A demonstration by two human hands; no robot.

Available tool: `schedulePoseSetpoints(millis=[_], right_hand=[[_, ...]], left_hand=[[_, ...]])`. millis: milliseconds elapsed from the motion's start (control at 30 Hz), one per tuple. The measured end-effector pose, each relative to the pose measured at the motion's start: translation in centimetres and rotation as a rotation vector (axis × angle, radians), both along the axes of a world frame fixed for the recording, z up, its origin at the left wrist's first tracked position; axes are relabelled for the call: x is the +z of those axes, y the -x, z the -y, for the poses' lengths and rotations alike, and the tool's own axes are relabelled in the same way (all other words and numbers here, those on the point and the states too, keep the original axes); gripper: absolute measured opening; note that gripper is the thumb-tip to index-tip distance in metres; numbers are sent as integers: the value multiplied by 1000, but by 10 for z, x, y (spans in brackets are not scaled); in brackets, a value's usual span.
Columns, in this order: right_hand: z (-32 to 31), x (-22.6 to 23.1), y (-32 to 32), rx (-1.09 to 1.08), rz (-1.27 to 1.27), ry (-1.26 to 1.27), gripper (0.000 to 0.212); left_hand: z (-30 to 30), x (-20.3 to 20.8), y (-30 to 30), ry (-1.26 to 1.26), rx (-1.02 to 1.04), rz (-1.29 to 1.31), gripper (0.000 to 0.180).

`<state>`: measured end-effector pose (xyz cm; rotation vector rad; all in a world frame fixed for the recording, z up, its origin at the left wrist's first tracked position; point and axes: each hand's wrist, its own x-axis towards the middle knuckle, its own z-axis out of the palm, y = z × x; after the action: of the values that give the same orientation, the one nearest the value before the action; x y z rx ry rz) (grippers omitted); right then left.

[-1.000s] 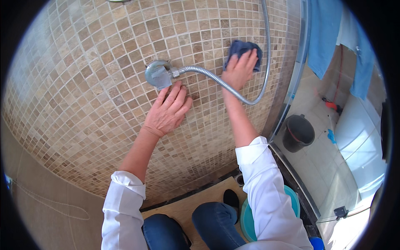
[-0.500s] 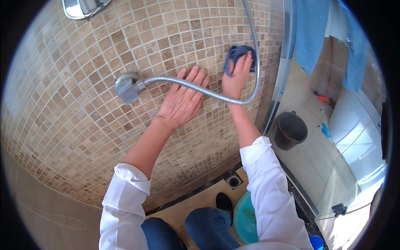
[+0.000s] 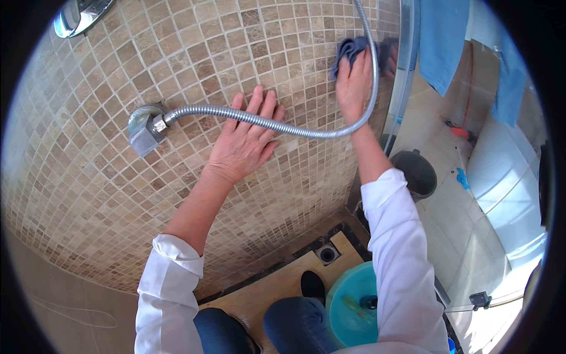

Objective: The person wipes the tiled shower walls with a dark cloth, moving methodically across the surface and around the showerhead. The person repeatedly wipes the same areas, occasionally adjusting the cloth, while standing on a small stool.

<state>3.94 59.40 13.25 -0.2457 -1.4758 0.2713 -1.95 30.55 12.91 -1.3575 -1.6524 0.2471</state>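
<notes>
My left hand (image 3: 244, 138) lies flat on the beige mosaic tile wall (image 3: 194, 65), fingers spread and holding nothing. In front of its fingers runs a silver metal shower hose (image 3: 274, 125), which comes from a chrome wall fitting (image 3: 146, 127) on the left. My right hand (image 3: 355, 88) presses a crumpled dark blue cloth (image 3: 349, 53) against the tiles near the wall's right edge. The hose loops below and up the right side of that hand, crossing in front of my wrist.
A turquoise basin (image 3: 348, 321) with some liquid and objects in it stands by my foot. Right of the glass panel (image 3: 402, 76) are a dark bucket (image 3: 421, 171) and hanging blue towels (image 3: 442, 41). A floor drain (image 3: 327, 253) lies near the wall's base.
My right hand has moved the cloth up and to the right along the tiles. My left hand stays flat on the wall, its fingers now more spread. The view has shifted slightly.
</notes>
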Motion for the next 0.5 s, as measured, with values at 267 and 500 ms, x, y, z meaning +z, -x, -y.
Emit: schedulePoseSetpoints(millis=[267, 500], right_hand=[[31, -70, -1, 59, 136, 80, 63], [31, -81, 19, -28, 23, 276, 64]], left_hand=[[7, -1, -2, -2, 37, -43, 82], [1, 4, -6, -9, 27, -42, 78]])
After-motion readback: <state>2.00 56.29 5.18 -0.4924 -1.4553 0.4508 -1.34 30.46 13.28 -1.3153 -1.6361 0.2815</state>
